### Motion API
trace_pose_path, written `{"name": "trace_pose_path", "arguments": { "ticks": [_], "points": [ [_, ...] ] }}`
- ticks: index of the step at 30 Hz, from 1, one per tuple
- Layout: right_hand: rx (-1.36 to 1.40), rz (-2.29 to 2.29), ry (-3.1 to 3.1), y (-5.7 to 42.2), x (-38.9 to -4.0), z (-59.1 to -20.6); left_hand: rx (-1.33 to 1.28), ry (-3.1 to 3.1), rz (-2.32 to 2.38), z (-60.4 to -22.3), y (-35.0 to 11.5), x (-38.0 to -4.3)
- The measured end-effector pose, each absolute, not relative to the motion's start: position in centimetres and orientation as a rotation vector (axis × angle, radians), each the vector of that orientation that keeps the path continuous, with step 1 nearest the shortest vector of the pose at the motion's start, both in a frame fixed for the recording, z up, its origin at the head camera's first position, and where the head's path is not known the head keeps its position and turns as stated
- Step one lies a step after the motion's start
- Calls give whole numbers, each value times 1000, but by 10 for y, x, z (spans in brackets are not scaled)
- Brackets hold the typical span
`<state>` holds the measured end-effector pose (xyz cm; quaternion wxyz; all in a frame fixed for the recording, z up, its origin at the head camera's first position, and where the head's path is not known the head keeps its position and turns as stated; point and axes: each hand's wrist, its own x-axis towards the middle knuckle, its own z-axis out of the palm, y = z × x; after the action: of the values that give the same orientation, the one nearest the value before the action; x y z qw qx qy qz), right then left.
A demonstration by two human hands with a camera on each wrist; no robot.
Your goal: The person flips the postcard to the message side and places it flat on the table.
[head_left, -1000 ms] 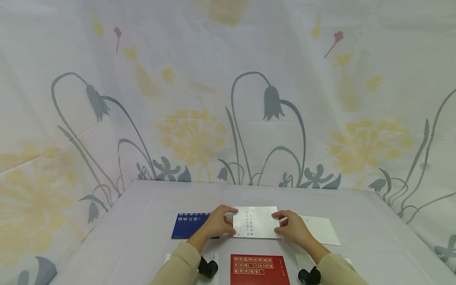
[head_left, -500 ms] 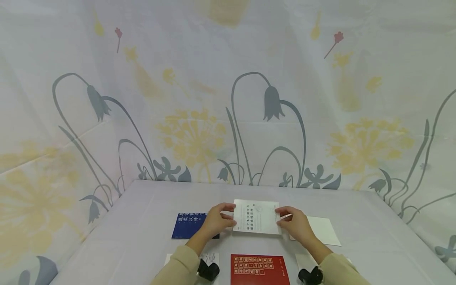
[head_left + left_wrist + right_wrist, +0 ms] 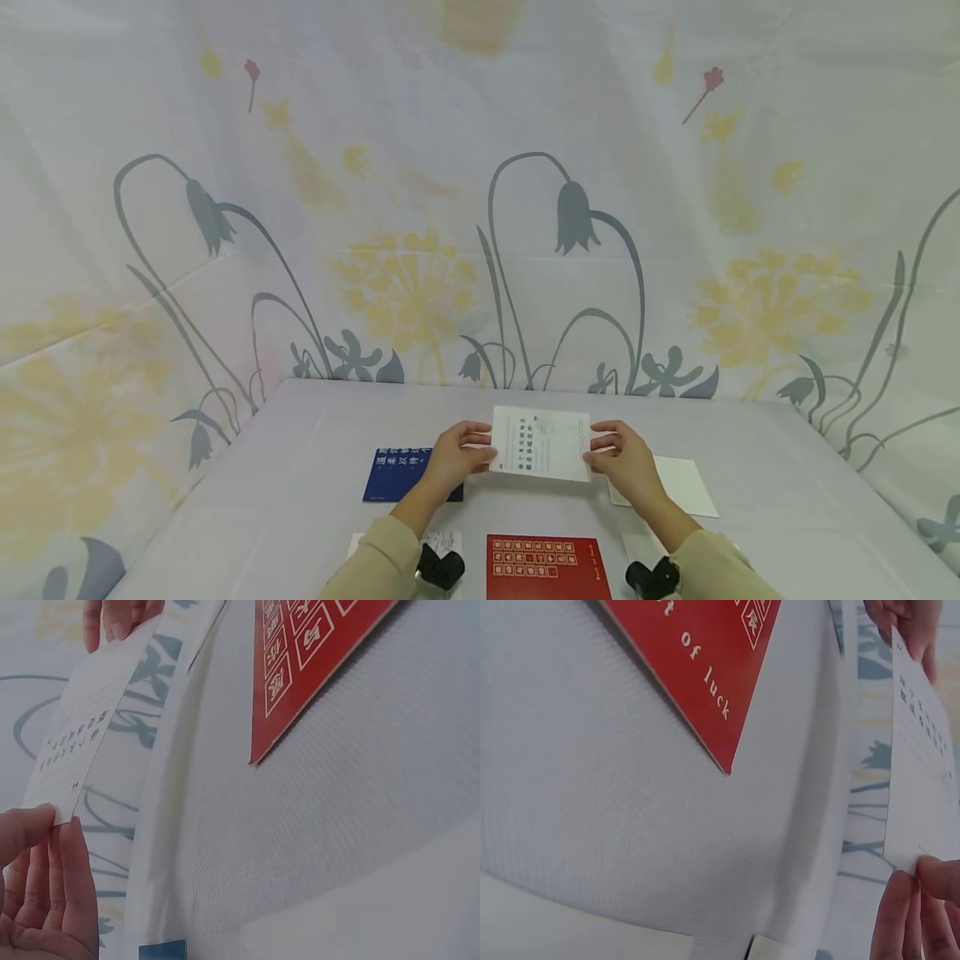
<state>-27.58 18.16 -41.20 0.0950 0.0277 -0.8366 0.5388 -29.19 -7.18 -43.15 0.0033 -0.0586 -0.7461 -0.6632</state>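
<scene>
A white card (image 3: 542, 443) printed with dark characters is held above the table, between both hands. My left hand (image 3: 454, 457) pinches its left edge, thumb on the face and fingers behind, as the left wrist view shows on the card (image 3: 79, 727). At the opposite edge my right hand (image 3: 627, 463) pinches it the same way; in the right wrist view the thumb (image 3: 939, 877) lies on the printed side. Beneath and nearer to me lies a red card (image 3: 547, 568) with white characters, its front part cut off by the frame.
On the white table (image 3: 795, 500), a blue card (image 3: 397, 475) lies left of the held card, partly behind the left hand. A cream card (image 3: 686, 486) lies to the right. Two pale cards at the front are partly hidden by the wrists. A flowered cloth (image 3: 420, 167) hangs behind.
Both hands have raised the white card from near the tabletop, and it has moved up and slightly away. Its print now reads without glare. The other cards have stayed put.
</scene>
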Motion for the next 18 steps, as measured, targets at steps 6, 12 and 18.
{"name": "trace_pose_path", "arguments": {
  "ticks": [6, 12, 18],
  "points": [
    [66, 1614, -2477, 182, -279, -412, -157, -2317, -2107, -430, -72, -292],
    [73, 1626, -2466, 182, -279, -410, -123, -2310, -2116, -430, -72, -293],
    [81, 1651, -2447, 183, -279, -410, -82, -2329, -2107, -428, -71, -293]
  ]
}}
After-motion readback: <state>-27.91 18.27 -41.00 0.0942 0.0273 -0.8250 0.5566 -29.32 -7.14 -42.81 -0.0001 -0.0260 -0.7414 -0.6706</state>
